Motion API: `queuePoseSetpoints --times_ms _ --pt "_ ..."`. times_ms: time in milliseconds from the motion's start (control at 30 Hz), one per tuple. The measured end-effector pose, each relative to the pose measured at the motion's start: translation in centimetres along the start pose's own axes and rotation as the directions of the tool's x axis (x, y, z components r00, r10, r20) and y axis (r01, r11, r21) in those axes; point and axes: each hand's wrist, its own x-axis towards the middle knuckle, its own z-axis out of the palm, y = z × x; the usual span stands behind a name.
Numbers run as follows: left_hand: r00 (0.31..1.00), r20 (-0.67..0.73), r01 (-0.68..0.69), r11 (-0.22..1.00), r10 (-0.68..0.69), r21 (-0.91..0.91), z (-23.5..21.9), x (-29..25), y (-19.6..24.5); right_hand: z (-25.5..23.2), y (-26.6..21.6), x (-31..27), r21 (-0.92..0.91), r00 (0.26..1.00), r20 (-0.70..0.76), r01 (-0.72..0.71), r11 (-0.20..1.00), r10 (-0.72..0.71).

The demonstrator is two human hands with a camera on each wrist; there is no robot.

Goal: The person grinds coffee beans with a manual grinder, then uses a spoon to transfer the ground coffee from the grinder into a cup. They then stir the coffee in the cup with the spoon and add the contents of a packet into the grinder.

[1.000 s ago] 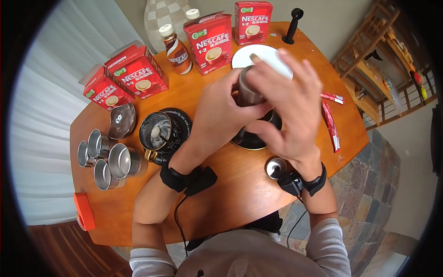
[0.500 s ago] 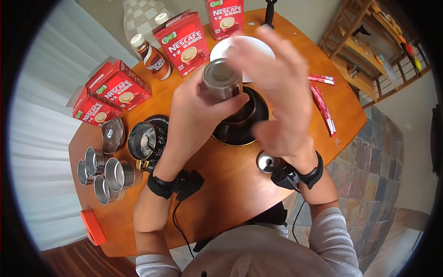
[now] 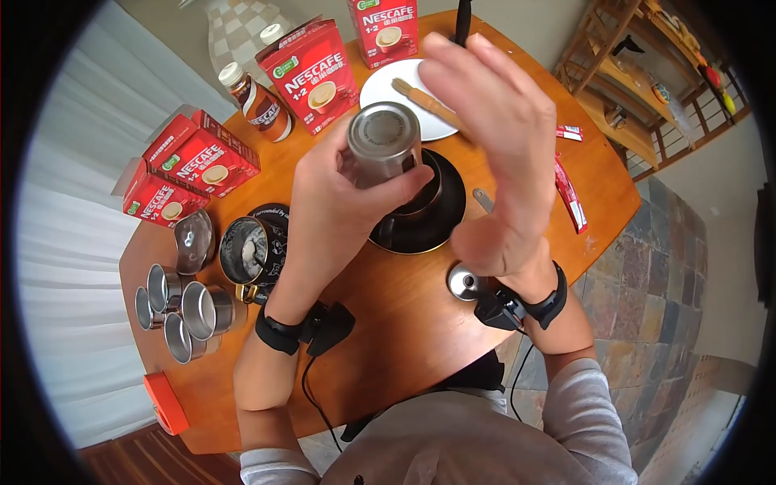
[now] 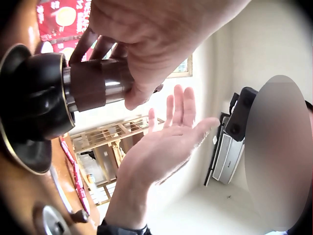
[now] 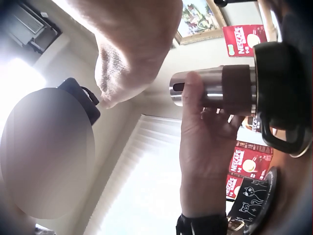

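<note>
My left hand (image 3: 327, 198) grips a steel cylindrical coffee grinder (image 3: 385, 132) with a brown band, its flat round end facing up. The grinder stands upright over a black cup (image 4: 45, 93), and its lower end is right at the cup's gold rim in the left wrist view. Under the cup lies a black saucer (image 3: 451, 220) with a gold edge. To the right of the grinder my right hand (image 3: 511, 158) is raised, fingers extended and palm turned toward it, holding nothing. A dark slot shows in the grinder's side in the right wrist view.
Behind the hands, a white plate (image 3: 380, 85) bears a wooden-handled brush (image 3: 424, 99). Red Nescafe boxes (image 3: 311, 77) and a bottle (image 3: 263, 109) line the back. Steel cups (image 3: 206, 311) and a patterned black mug (image 3: 244, 249) stand left. Red sachets (image 3: 570, 198) lie right, a round metal part (image 3: 463, 281) nearer.
My right hand has drawn away from the grinder's top to the right, uncovering its end and the brush. The left hand keeps its grip, and the head view has shifted.
</note>
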Motion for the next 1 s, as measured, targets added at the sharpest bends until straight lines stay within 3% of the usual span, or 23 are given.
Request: queuePoseSetpoints --times_ms 100,167,233,300,400,533,633,667,767,833,900,933,1000 --pt "1.000 -0.012 0.019 1.000 -0.019 0.021 0.0 -0.2 0.4 1.1 0.1 -0.4 -0.087 0.997 0.032 0.079 0.993 -0.077" --pt "1.000 0.003 0.029 0.999 -0.029 -0.045 0.3 -0.1 0.3 0.5 0.0 -0.2 -0.058 0.997 -0.046 0.061 0.996 -0.063" --pt "0.999 -0.024 -0.024 0.999 0.025 0.028 0.2 -0.3 0.7 -0.1 -0.4 0.1 -0.044 0.997 -0.055 0.056 0.997 -0.058" --pt "0.999 -0.026 -0.028 0.997 0.030 0.072 0.1 -0.4 0.8 1.4 -0.3 -0.5 -0.108 0.984 0.147 0.117 0.987 -0.101" --pt "1.000 -0.008 -0.004 0.998 0.005 0.057 0.2 -0.2 0.6 -0.3 -0.4 0.0 -0.047 0.994 -0.085 0.058 0.997 -0.062" --pt "1.000 -0.028 -0.013 0.999 0.015 0.047 0.0 -0.3 0.6 0.3 -0.7 -0.3 -0.100 0.996 0.053 0.081 0.992 -0.076" --pt "0.999 -0.033 -0.023 1.000 0.023 -0.005 0.3 -0.1 0.2 -0.3 0.1 -0.4 -0.067 0.992 -0.110 0.049 0.997 -0.056" --pt "0.999 -0.040 -0.028 0.999 0.027 -0.031 0.2 -0.2 0.1 -0.3 0.3 -0.5 0.031 0.977 -0.215 -0.014 0.999 0.020" --pt "0.995 -0.087 -0.054 0.999 0.054 0.004 -0.2 0.0 0.4 1.8 0.7 -1.0 0.329 0.923 -0.265 -0.185 0.926 0.279" --pt "0.993 -0.107 -0.065 0.992 0.054 -0.104 -0.1 0.1 0.5 2.1 0.4 -1.7 0.358 0.886 0.004 -0.435 0.826 0.464" --pt "0.991 -0.122 -0.067 0.985 0.048 -0.161 -0.2 -0.1 0.7 1.5 0.4 -1.4 0.276 0.888 0.153 -0.460 0.844 0.433" --pt "0.992 -0.121 -0.064 0.986 0.046 -0.152 -0.3 -0.1 0.8 1.5 0.1 -1.2 0.351 0.851 0.166 -0.523 0.777 0.498" --pt "0.992 -0.116 -0.059 0.988 0.042 -0.141 -0.4 -0.1 0.8 2.1 0.4 -1.3 0.451 0.814 0.021 -0.526 0.721 0.581"
